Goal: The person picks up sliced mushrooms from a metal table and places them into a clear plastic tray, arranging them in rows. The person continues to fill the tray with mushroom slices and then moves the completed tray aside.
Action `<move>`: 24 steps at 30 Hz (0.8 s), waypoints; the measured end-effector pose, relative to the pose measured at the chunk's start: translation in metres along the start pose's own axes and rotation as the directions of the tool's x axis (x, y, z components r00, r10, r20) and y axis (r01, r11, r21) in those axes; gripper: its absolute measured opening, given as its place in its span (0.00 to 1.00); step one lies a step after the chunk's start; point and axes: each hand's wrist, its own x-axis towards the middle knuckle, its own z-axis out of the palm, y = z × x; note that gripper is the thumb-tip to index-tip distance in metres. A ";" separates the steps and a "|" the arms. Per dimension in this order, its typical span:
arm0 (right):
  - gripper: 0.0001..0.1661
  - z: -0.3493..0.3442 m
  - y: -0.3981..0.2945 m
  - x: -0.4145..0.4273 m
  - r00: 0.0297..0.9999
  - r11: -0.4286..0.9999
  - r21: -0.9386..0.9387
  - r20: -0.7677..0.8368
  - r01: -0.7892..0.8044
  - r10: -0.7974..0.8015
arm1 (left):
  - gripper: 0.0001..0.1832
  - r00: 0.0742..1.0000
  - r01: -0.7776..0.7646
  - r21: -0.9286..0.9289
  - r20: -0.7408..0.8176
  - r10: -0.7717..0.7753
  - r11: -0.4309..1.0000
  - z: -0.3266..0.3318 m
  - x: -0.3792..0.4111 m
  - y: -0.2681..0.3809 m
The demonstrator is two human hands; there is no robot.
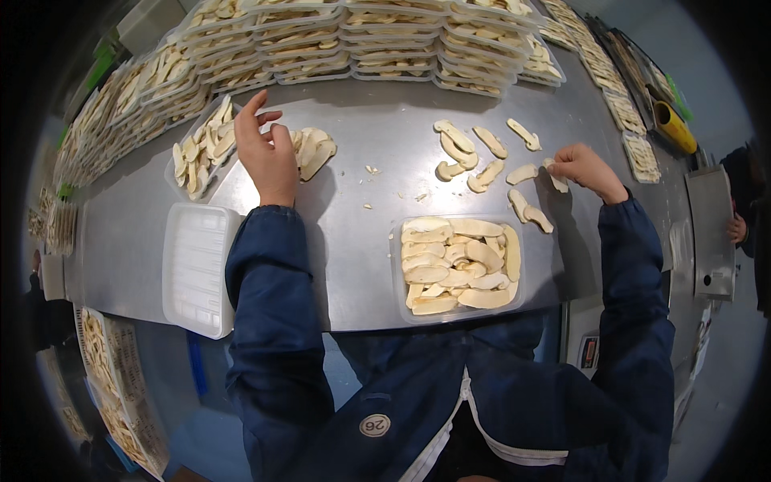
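My right hand (pixel 587 169) pinches a pale mushroom slice (pixel 558 178) between thumb and fingers at the right of the metal table. Several loose mushroom slices (pixel 490 141) lie to its left. Nearest me, a clear plastic tray (pixel 523 283) holds closely laid mushroom slices. My left hand (pixel 265 150) is raised with fingers apart, between a heaped tray of slices (pixel 205 147) and a small pile of slices (pixel 314 152); it partly hides both. Nothing shows in its fingers. Left of my left sleeve sits an empty white plastic tray (pixel 202 271).
Stacked trays of mushroom slices (pixel 391 45) line the table's (pixel 361 241) back and left. More filled trays (pixel 641 158) run along the right, near a yellow cylinder (pixel 673 126). Baskets of slices (pixel 120 385) stand lower left. Another person's hand (pixel 736 229) shows far right.
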 end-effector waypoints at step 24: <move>0.16 0.125 -0.111 -0.136 0.834 0.883 -0.056 -0.307 0.466 -0.459 | 0.26 0.993 -0.113 0.030 -0.008 0.114 0.993 -0.001 -0.004 -0.003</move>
